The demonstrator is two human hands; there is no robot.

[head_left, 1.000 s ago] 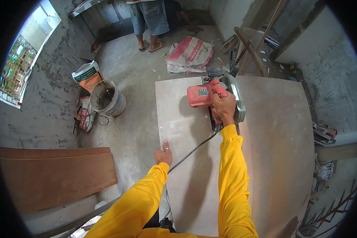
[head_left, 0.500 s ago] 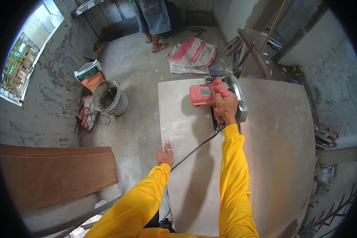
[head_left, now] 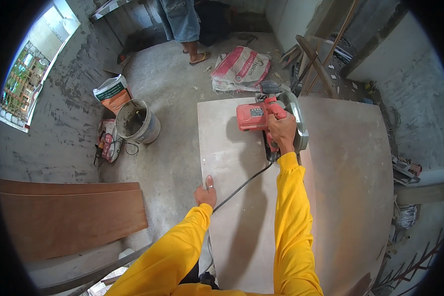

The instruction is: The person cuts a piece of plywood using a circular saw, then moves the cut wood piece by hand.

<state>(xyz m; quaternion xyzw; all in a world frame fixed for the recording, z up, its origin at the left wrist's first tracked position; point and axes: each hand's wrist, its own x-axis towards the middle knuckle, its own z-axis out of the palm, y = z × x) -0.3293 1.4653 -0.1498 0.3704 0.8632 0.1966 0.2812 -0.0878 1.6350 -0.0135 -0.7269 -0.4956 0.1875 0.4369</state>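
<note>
My right hand [head_left: 282, 132] is wrapped around the rear handle of a red circular saw [head_left: 251, 118]. The saw rests near the far edge of a large pale plywood sheet [head_left: 232, 187], its metal blade guard [head_left: 298, 113] on the right side. Behind the saw, a cut line runs toward me along the board. A black power cord [head_left: 244, 185] trails from the handle across the sheet to its left edge. At that left edge my left hand [head_left: 205, 194] grips the plywood, thumb with a ring on top and the other fingers mostly hidden.
Left on the concrete floor stand a bucket [head_left: 150, 130] and cement bags [head_left: 112, 91]. Brown boards [head_left: 74, 217] lie at lower left. Beyond the sheet are a white-and-red sack [head_left: 241, 69], a wooden frame [head_left: 315, 66] and another person's legs [head_left: 180, 24].
The other person's legs have shifted a little to the left. My hands, the saw and the plywood look nearly the same.
</note>
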